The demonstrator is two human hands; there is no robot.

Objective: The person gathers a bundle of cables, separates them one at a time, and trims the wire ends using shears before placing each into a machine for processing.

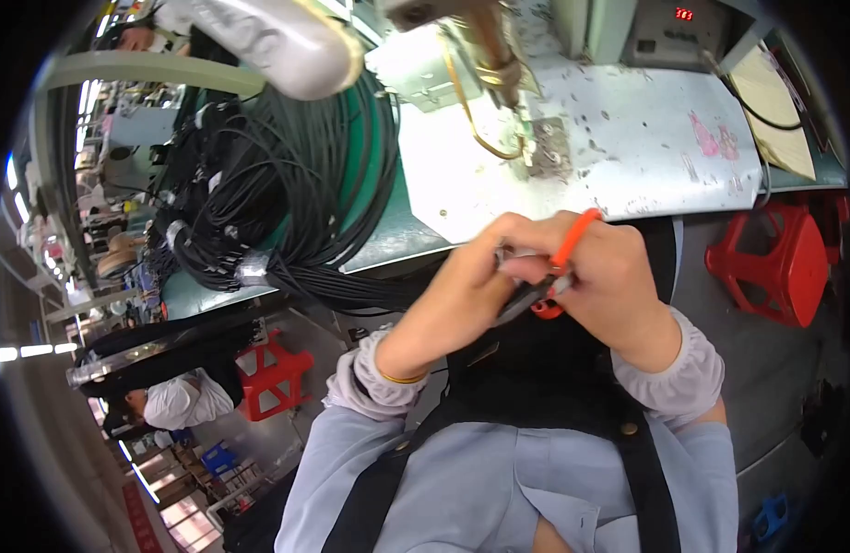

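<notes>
My left hand (466,295) and my right hand (605,272) meet in front of my black apron, just below the near edge of the metal work plate (628,189). My right fingers are closed around a hand tool with orange-red handles (575,238), likely pliers or cutters; its jaws are hidden. The left fingers are pinched beside it. A short dark grey piece (520,302) shows between the two hands, too covered to name. Whatever my left fingertips grip is mostly hidden.
Coiled black cables (296,175) lie on the green table to the left, strands hanging over its edge. A machine head (499,69) stands above the plate, a white lamp (287,46) beside it. Red stools stand right (775,263) and left (273,373). A person (185,399) sits left.
</notes>
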